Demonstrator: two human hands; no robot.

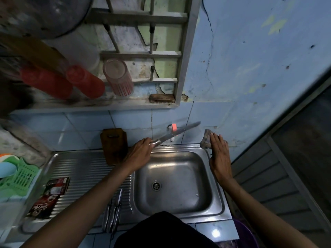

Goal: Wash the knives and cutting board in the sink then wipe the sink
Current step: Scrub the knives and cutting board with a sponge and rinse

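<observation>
My left hand (140, 152) grips the handle of a long steel knife (180, 131) above the back rim of the steel sink (213, 197); its blade points up and right, past the wall tap (172, 130). My right hand (219, 154) holds a grey sponge (206, 138) at the sink's back right corner, fingers straight along it. The brown wooden cutting board (114, 144) leans upright against the tiled wall behind the drainboard. Several more knives (113, 213) lie on the drainboard near the front edge. The sink basin looks dry, with its drain (156, 185) in the middle.
A dark red packet (49, 197) lies on the ribbed drainboard. A green plastic basket (19, 178) stands at the far left. Above, a rack shelf (100, 103) holds red cups (86, 81), a clear tumbler (119, 77) and a brush (162, 98). A dark door frame (286, 144) stands at the right.
</observation>
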